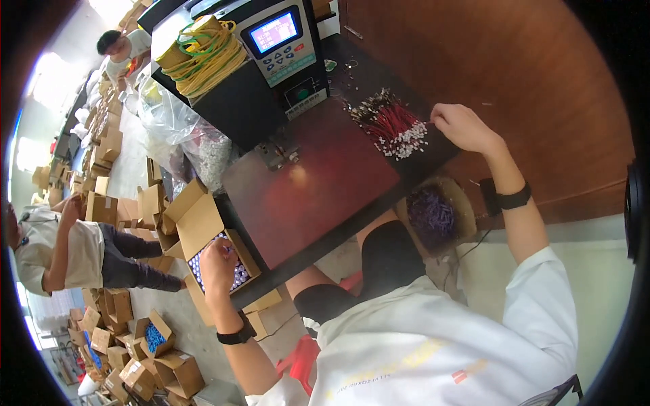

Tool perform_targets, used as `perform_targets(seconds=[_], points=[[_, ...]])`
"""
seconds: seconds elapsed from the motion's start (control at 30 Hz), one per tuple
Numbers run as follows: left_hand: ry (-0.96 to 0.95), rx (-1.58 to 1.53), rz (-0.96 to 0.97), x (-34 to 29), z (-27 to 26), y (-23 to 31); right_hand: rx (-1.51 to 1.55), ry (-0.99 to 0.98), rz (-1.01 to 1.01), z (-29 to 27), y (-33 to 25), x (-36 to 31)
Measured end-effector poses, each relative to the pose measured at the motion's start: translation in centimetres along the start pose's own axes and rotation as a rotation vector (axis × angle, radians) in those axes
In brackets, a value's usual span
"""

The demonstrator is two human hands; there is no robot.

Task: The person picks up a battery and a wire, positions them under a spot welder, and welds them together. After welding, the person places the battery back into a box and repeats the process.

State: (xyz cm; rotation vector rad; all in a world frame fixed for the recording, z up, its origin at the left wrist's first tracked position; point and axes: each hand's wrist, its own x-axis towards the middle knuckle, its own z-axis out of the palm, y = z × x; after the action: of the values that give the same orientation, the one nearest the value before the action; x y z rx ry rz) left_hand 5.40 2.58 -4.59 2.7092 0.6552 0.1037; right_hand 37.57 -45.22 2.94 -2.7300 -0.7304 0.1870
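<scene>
My left hand [218, 265] is over an open cardboard box [199, 220] packed with purple cylindrical cells [240, 274]. Its fingers are curled down among the cells, and what they grip is hidden. Off to the right, my right hand [467, 127] pinches what looks like a thin red wire at the edge of a pile of short red wires [393, 123] with white connectors. Between the hands lies a dark red mat [318, 183] on the black bench. Above the mat's left part sits the metal head [276, 154] of a bench machine.
The machine's control panel [274, 37] has a lit screen. Yellow-green cord [206, 64] lies on the machine. A bin of purple pieces [432, 215] stands below the bench's right edge, near a brown wooden panel [542, 101]. Two people and many cartons [139, 379] are at left.
</scene>
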Motion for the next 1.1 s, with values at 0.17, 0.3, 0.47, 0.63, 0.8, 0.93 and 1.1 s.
perform_targets(seconds=[0.17, 0.3, 0.47, 0.63, 0.8, 0.93, 1.1], points=[[0.055, -0.294, -0.06, -0.5, -2.4, 1.2, -0.007, 0.02, -0.119, -2.3, 0.9, -0.4], [0.112, -0.658, -0.062, -0.8, -4.8, 2.4, -0.097, 0.064, -0.157, -2.9, 0.9, -0.2], [0.236, -0.865, 0.046, -0.7, -4.9, 7.6, 0.026, -0.135, -0.038, -2.5, 1.0, 0.2], [0.317, -0.861, 0.121, 0.1, -2.1, 12.8, 0.09, -0.241, -0.072, -2.0, 2.5, -0.1], [0.288, -0.812, 0.137, 0.6, 1.9, 14.1, 0.2, -0.271, -0.008, -1.3, 4.9, -1.4], [0.325, -0.779, 0.095, 0.3, 1.9, 14.1, 0.402, -0.322, -0.026, -3.1, 3.5, -3.2], [0.496, -0.516, 0.151, 0.4, 1.8, 14.8, 0.606, -0.298, -0.046, -6.2, -0.4, -4.5]])
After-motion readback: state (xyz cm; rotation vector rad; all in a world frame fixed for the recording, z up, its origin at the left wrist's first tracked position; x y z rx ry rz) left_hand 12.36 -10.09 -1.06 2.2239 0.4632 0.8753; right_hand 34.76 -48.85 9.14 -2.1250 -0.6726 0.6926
